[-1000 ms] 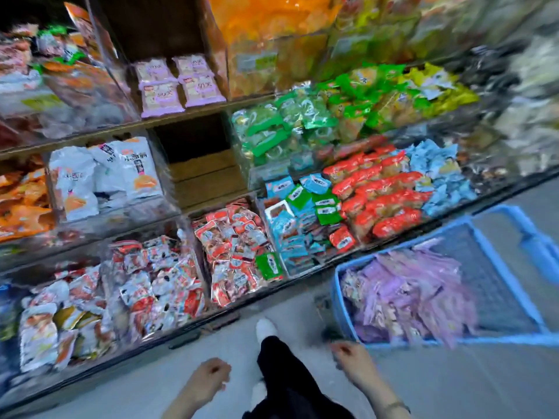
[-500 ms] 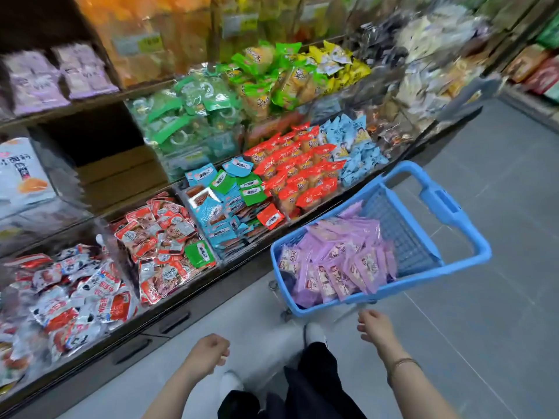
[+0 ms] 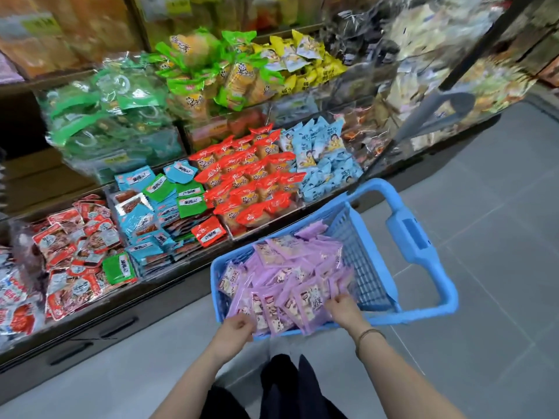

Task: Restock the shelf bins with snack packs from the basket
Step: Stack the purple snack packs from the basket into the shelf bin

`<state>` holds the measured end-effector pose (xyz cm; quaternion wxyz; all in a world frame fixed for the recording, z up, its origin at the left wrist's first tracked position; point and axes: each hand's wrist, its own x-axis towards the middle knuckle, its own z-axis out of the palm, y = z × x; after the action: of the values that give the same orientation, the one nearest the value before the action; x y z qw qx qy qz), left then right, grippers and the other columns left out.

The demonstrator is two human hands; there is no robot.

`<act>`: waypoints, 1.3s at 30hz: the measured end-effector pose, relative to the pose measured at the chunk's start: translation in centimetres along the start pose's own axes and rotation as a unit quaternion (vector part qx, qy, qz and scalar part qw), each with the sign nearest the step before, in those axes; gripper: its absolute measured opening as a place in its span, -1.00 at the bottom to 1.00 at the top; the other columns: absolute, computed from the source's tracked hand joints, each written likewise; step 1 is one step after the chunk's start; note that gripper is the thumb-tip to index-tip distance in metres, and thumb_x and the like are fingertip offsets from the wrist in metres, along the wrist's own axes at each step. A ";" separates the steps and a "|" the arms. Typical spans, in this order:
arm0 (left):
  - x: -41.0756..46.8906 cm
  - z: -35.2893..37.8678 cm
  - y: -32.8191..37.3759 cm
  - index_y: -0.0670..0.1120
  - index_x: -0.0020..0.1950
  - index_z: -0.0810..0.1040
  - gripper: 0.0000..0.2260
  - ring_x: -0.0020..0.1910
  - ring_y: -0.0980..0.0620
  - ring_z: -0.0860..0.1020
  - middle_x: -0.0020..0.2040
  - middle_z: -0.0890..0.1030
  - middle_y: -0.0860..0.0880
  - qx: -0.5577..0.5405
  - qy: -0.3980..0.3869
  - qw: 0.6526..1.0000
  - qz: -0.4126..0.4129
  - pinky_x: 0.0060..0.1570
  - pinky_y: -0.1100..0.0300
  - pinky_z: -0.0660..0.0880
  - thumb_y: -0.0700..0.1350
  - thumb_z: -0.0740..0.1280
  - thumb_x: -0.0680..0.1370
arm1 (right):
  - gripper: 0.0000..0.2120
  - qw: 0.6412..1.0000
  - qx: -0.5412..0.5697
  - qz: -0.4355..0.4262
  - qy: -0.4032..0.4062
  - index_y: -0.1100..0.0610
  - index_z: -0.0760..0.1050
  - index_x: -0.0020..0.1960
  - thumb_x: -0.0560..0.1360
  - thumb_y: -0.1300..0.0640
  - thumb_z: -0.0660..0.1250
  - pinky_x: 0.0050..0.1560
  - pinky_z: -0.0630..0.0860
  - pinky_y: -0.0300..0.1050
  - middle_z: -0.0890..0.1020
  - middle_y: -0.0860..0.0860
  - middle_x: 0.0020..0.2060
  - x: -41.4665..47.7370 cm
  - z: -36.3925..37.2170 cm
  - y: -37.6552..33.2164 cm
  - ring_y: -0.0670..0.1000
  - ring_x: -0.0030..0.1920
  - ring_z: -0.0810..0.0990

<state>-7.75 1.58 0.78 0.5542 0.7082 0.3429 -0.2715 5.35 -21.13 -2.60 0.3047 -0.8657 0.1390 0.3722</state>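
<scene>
basket: blue [image 3: 421, 237], on the floor against the shelf bins [image 3: 163, 269]
basket contents: purple snack packs [image 3: 290, 267], heaped toward its near-left side
bin right behind basket: red packs [image 3: 251, 182]
bin behind-right of basket: pale-blue packs [image 3: 323, 155]
bin behind-left of basket: blue and green packs [image 3: 157, 207]
left grip [image 3: 234, 329]: at basket's near rim, fingers curled, can't tell if holding anything
right grip [image 3: 343, 306]: inside basket, fingers curled round purple packs

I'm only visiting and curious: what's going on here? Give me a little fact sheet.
Place: shop aisle beside a shelf with bins of snacks
Basket: blue basket, standing next to the shelf
Contents: purple snack packs, piled loosely
Left hand: at the pile's near edge, fingers curled
Right hand: on the pile, fingers curled
Grip: unclear for both
</scene>
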 end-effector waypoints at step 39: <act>4.2 4.4 7.4 0.08 0.55 -0.06 -0.17 0.47 -0.17 0.22 0.56 0.08 -0.03 -0.279 0.065 0.957 0.041 0.30 -0.26 0.28 0.07 0.41 0.47 | -0.87 0.979 0.188 -0.058 0.045 0.18 0.52 0.01 0.56 0.14 0.25 -0.06 0.47 -0.14 0.63 0.09 -0.09 1.3 -2.6 -0.7 0.11 -0.02 0.60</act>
<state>0.69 -3.04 0.95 0.7168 0.5553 0.4107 -0.0957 8.00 -22.20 -1.83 0.4764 -0.8155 0.1697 0.2813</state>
